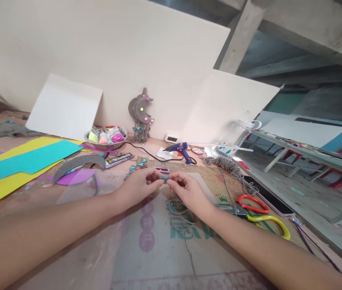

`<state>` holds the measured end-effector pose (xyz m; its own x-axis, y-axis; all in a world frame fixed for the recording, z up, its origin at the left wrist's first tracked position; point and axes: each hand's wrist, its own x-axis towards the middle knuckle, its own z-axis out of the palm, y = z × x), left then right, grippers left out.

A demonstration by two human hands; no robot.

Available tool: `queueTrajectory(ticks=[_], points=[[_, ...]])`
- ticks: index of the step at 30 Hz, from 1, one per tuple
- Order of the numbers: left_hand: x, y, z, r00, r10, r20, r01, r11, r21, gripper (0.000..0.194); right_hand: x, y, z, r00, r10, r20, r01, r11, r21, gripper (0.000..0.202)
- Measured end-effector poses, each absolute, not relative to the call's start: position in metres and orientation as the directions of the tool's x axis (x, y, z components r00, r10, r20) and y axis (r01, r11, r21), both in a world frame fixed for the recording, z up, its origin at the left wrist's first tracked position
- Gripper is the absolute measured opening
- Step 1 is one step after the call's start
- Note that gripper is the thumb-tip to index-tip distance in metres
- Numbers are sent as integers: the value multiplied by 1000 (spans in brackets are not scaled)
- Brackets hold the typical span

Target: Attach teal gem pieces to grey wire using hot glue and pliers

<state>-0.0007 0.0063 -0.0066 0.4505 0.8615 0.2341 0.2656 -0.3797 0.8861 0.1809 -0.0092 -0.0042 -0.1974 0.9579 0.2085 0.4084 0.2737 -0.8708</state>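
My left hand and my right hand meet over the middle of the work surface, fingertips pinched together. Between them is a small blue-and-grey piece, mostly covered by the fingers. Grey yarn hangs or lies in loose loops below the right hand, and a tail of it runs toward me. Just beyond the fingers lies a pink utility knife. Small blue-and-grey pieces are strung behind the left hand. Under both wrists is a translucent sheet over printed cardboard.
A blue glue gun with a black cord stands behind. Right of my hands are a grey yarn bundle, scissors and a phone. Left are yellow and cyan sheets, a grey crescent and a bowl. A moon ornament hangs behind.
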Motion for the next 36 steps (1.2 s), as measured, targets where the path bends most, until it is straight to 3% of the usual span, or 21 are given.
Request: queueTrajectory(ticks=[8, 20, 29, 36], points=[[-3, 7, -6, 458, 854, 245, 274, -398, 876, 31, 184, -7, -7, -227, 946, 231, 434, 311, -846, 20], [-2, 9, -7, 428, 880, 208, 239, -332, 913, 28, 182, -9, -4, -188, 956, 226, 391, 284, -875, 23], [-3, 5, 2, 424, 870, 250, 315, -401, 860, 24, 181, -9, -4, -201, 957, 207, 383, 271, -883, 22], [-3, 10, -5, 420, 861, 285, 296, -427, 854, 32, 180, -10, -2, -187, 965, 185, 360, 243, -901, 23]])
